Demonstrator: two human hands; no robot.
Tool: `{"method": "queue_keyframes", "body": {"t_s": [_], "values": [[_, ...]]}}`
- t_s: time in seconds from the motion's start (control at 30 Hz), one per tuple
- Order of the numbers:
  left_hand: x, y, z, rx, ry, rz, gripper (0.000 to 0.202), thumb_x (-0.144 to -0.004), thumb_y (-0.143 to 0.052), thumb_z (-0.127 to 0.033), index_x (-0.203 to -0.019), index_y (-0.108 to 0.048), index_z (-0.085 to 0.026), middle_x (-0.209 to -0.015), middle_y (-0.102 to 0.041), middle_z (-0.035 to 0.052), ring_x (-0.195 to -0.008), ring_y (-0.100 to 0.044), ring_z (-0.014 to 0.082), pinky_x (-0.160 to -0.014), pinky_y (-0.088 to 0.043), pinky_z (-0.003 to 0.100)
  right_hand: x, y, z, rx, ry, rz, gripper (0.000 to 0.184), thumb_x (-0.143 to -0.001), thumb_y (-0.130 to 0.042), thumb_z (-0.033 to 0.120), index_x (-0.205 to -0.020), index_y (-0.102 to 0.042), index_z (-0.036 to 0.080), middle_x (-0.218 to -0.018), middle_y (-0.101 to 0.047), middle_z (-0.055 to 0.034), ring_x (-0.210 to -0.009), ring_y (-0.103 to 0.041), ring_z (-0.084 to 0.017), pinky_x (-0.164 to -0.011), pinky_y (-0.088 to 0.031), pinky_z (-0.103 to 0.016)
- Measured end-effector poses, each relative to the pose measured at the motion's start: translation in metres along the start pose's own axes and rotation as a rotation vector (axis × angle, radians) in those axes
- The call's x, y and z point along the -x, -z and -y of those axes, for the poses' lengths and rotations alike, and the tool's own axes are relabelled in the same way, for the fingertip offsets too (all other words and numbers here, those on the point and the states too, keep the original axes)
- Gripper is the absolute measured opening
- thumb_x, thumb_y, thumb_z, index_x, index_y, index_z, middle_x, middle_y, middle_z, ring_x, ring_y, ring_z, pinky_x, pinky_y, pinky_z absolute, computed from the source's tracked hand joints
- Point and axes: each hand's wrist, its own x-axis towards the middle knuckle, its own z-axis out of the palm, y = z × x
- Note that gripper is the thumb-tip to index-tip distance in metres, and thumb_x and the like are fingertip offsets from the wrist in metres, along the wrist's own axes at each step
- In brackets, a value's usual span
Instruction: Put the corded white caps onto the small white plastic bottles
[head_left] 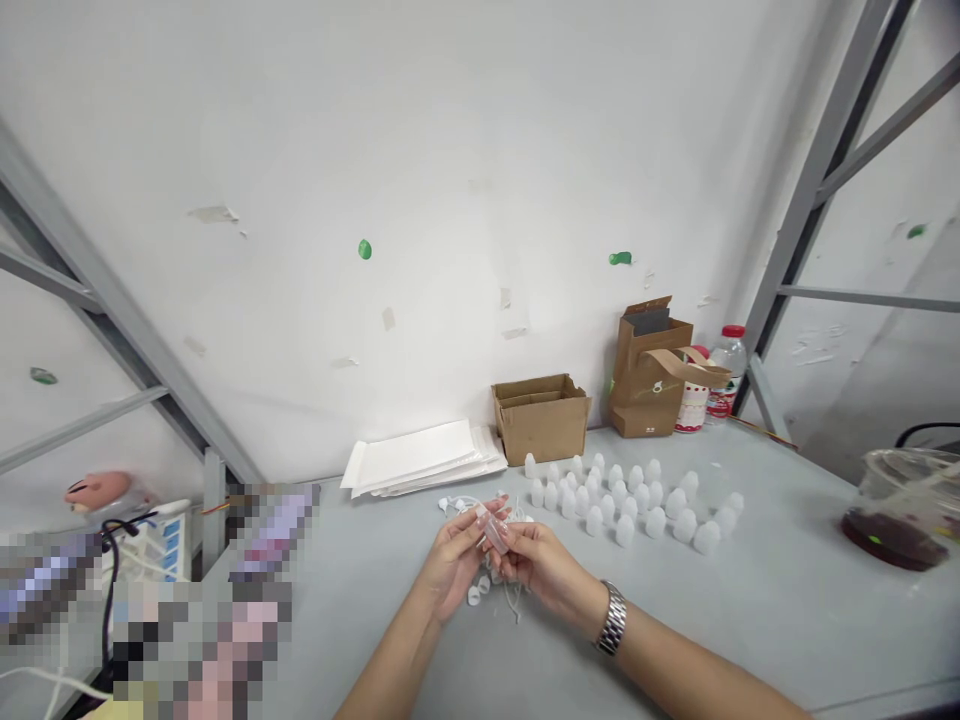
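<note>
While the small clear bottle (495, 528) lies slanted, its long axis running far-left to near-right, the left hand (452, 562) and right hand (541, 568) both pinch it above the counter (750, 620), with open grey surface reaching the near edge.

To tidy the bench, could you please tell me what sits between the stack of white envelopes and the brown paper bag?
An open cardboard box stands between the white envelopes and the brown paper bag; the head view shows it.
</note>
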Motion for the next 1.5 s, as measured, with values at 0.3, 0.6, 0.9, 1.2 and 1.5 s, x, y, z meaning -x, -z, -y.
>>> {"method": "queue_keyframes", "body": {"t_s": [0.3, 0.6, 0.9, 1.2, 1.5], "values": [[0.0, -0.001, -0.003, -0.012, 0.007, -0.002, 0.035, -0.07, -0.06, -0.04, -0.09, -0.065, -0.012, -0.101, -0.063, 0.0123, -0.099, -0.054, 0.0221, -0.083, -0.043, 0.03, 0.0, 0.002, 0.007, -0.049, -0.086, 0.087, 0.03, -0.073, -0.061, 0.038, -0.069, -0.062, 0.008, -0.06, -0.059, -0.0038, -0.05, -0.049, -0.007, -0.053, -0.035, -0.021], [-0.009, 0.023, -0.013, -0.506, -0.184, -0.197, 0.028, -0.073, -0.055, -0.032, -0.093, -0.065, -0.016, -0.098, -0.066, 0.0106, -0.094, -0.057, 0.0231, -0.087, -0.04, 0.037, -0.001, 0.003, 0.013, -0.053, -0.033, -0.037, 0.028, -0.073, -0.062, 0.037, -0.071, -0.064, 0.01, -0.058, -0.059, -0.0024, -0.051, -0.049, -0.007, -0.052, -0.036, -0.02], [-0.03, 0.105, 0.0, -1.583, -0.432, -0.175, 0.063, -0.059, -0.031, 0.009, -0.108, -0.058, -0.02, -0.12, -0.055, 0.0051, -0.116, -0.042, 0.0171, -0.1, -0.03, 0.039, -0.003, 0.01, 0.011, -0.071, -0.034, -0.126, 0.024, -0.073, -0.063, 0.036, -0.07, -0.064, 0.012, -0.059, -0.057, -0.0008, -0.052, -0.048, -0.006, -0.053, -0.038, -0.018], [-0.036, 0.108, 0.003, -1.651, -0.459, -0.347, 0.038, -0.072, -0.039, -0.005, -0.096, -0.064, -0.02, -0.093, -0.062, 0.0081, -0.093, -0.052, 0.0221, -0.083, -0.041, 0.037, -0.002, 0.005, 0.011, -0.029, -0.064, -0.135, 0.026, -0.07, -0.065, 0.037, -0.071, -0.064, 0.011, -0.058, -0.057, -0.0001, -0.049, -0.045, -0.006, -0.051, -0.035, -0.019], [-0.035, 0.107, 0.0, -1.597, -0.447, -0.47, 0.026, -0.075, -0.039, -0.01, -0.08, -0.063, -0.017, -0.082, -0.056, 0.0069, -0.084, -0.051, 0.0206, -0.075, -0.041, 0.033, -0.002, 0.002, 0.011, -0.025, -0.07, -0.129, 0.026, -0.071, -0.064, 0.036, -0.07, -0.064, 0.01, -0.058, -0.058, -0.0008, -0.048, -0.046, -0.005, -0.052, -0.035, -0.018]]}}
